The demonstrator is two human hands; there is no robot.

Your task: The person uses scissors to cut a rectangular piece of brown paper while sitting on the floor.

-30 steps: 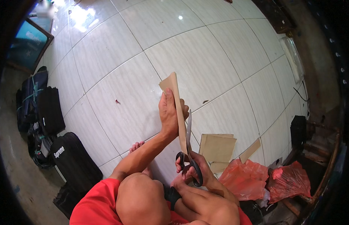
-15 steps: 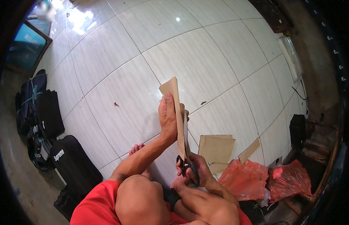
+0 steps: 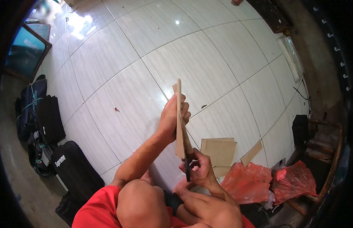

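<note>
My left hand (image 3: 169,118) grips a long folded piece of brown paper (image 3: 180,140) held upright and seen nearly edge-on in the middle of the view. At its lower end my right hand (image 3: 199,169) is closed on black-handled scissors (image 3: 187,171). The blades lie along the paper and are mostly hidden by it. Loose brown paper sheets (image 3: 218,152) lie on the tiled floor (image 3: 138,98) to the right of my hands, with a narrow strip (image 3: 251,152) beside them. My bent legs and bare feet are below my hands.
Black cases (image 3: 78,171) and tied dark bundles (image 3: 30,106) line the left, below framed teal boards (image 3: 26,49). Crumpled red plastic bags (image 3: 245,182) lie at lower right by a rusty metal rack (image 3: 322,150). A clear plastic packet (image 3: 290,57) lies along the right wall.
My left hand has turned the folded paper more edge-on and upright. The scissors have turned too, so their handles show edge-on and the paper now covers most of the blades.
</note>
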